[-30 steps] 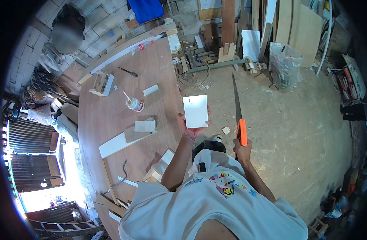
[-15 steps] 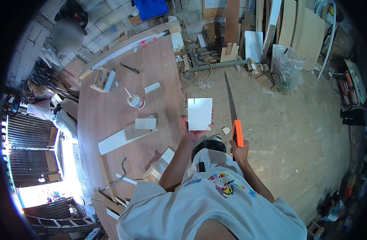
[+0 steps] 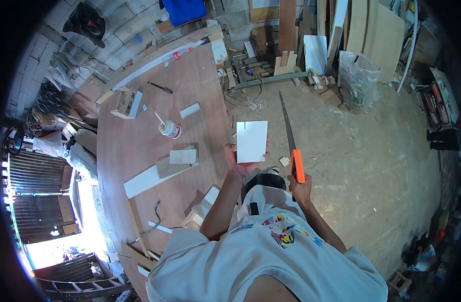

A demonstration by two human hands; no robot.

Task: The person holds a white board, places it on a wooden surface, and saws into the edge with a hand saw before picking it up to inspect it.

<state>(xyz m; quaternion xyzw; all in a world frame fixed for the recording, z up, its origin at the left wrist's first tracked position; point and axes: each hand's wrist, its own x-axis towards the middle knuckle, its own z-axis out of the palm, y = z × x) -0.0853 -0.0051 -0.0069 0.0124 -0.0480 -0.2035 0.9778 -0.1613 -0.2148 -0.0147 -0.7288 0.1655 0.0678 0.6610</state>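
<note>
White panel (image 3: 252,142) lies across left hand (image 3: 244,168), just beyond edge of table (image 3: 205,133); short dark line near its far edge. Orange-handled saw (image 3: 297,162) in right hand (image 3: 301,189), blade pointing away, apart from panel. Jar (image 3: 174,132) on table: stick (image 3: 159,118) leaning from mouth. Clear plastic bag (image 3: 358,85): contents indistinct. Left hand: grips panel from beneath, thumb and fingers at opposite edges. Right hand: fingers curled around saw handle.

No writing can be read; the red label (image 3: 177,133) on the white jar (image 3: 166,129) is too small.
</note>
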